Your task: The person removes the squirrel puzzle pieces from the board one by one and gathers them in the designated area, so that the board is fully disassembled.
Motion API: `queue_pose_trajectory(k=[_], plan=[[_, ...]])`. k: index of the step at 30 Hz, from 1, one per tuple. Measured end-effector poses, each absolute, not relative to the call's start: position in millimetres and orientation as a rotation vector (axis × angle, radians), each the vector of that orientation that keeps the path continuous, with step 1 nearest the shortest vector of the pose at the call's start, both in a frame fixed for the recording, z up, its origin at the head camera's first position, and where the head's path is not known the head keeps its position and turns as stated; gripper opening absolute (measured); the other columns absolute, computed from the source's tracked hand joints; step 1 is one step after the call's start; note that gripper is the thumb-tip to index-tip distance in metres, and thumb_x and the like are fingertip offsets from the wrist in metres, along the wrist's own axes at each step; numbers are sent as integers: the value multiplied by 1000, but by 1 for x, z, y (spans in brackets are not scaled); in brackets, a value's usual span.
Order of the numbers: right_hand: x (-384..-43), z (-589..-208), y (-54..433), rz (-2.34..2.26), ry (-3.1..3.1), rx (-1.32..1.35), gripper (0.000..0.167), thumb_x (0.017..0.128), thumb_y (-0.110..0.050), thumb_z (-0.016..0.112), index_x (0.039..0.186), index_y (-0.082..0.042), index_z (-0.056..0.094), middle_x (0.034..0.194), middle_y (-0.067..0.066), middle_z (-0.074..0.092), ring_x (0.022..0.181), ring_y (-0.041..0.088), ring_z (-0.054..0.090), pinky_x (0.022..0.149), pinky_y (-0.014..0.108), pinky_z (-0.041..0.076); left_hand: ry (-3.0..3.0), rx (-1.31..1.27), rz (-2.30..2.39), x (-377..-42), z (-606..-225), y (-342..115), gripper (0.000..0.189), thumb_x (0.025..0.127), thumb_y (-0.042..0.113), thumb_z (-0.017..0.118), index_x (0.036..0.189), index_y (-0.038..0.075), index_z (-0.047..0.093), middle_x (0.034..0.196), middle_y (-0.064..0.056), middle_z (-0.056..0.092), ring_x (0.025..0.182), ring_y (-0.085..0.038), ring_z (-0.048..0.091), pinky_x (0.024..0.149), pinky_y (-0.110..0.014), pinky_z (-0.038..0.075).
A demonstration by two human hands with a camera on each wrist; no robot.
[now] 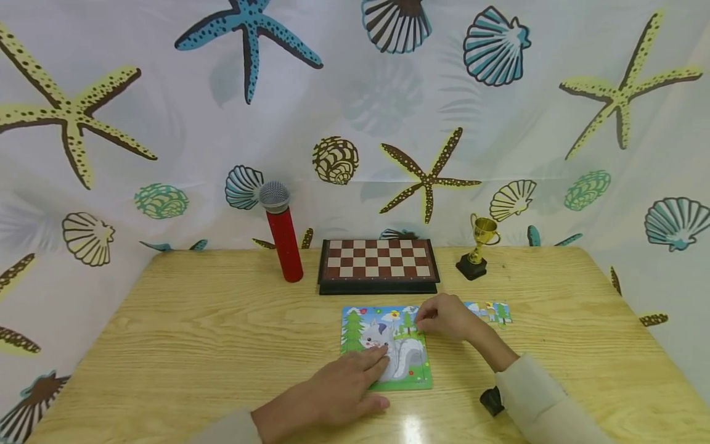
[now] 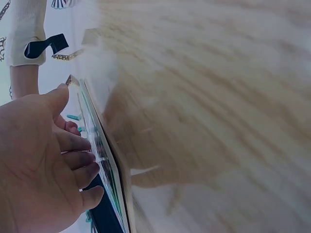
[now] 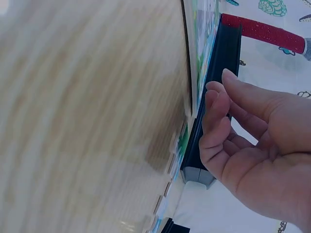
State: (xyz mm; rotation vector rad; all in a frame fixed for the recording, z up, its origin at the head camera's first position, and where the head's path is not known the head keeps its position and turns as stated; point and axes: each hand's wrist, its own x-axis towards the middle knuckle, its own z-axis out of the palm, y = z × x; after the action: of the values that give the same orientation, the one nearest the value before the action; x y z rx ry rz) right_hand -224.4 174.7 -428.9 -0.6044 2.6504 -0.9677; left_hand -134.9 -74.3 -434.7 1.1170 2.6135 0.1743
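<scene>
A jigsaw puzzle with a grey squirrel-like animal and green trees lies on the table. My left hand rests on its lower left part with straight fingers; the left wrist view shows the palm side of this hand along the puzzle edge. At the puzzle's upper right edge is my right hand, thumb and index finger close together. In the right wrist view those fingers of the right hand are curled, and whether they pinch a piece is hidden. Puzzle pieces lie just right of that hand.
Behind the puzzle stands a brown-and-white chessboard in a black case. A red microphone stands at the back left, a small gold trophy at the back right. A black strap piece shows beside the right sleeve.
</scene>
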Motion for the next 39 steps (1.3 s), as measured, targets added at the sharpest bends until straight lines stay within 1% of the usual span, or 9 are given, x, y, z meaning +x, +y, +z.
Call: queue_pose_trajectory(k=[5,10,16,29,33,39], plan=[[-223,-433,169,-949,2636,-607,9,87,-13,68,82,-9,73,77,0,69,66,8,51,59,23,43,2604,1175,147,-135,-435,-67,70,98,56,33,148,8,31,158,-5,24,146,-18,25,117,-39,27],[-221,-434,165,-947,2626,-587,9,87,-14,69,81,-10,73,77,-1,69,66,8,50,59,22,42,2599,1181,149,-134,-435,-64,69,98,55,34,148,7,32,158,-6,24,145,-20,25,116,-41,27],[-219,-434,163,-937,2624,-604,10,87,-14,69,80,-8,73,74,0,67,63,8,48,56,21,40,2605,1170,136,-133,-437,-64,70,98,55,34,148,7,31,158,-6,23,145,-21,25,114,-43,30],[-219,-435,163,-996,2588,-574,7,86,-10,68,80,-8,66,72,-1,64,63,9,49,57,22,42,2609,1160,145,-131,-437,-63,69,98,55,34,149,8,30,158,-6,22,146,-20,23,115,-42,29],[-219,-435,163,-1009,2577,-580,6,86,-9,68,80,-7,67,73,0,64,63,9,50,57,22,42,2613,1160,135,-131,-436,-63,69,98,55,34,149,8,30,158,-5,23,146,-19,24,116,-40,28],[-219,-436,165,-1024,2557,-604,6,88,-7,66,82,-6,68,74,1,65,63,10,53,57,23,45,2625,1169,115,-131,-438,-63,68,98,55,35,150,13,28,158,-4,22,146,-19,24,116,-41,28]])
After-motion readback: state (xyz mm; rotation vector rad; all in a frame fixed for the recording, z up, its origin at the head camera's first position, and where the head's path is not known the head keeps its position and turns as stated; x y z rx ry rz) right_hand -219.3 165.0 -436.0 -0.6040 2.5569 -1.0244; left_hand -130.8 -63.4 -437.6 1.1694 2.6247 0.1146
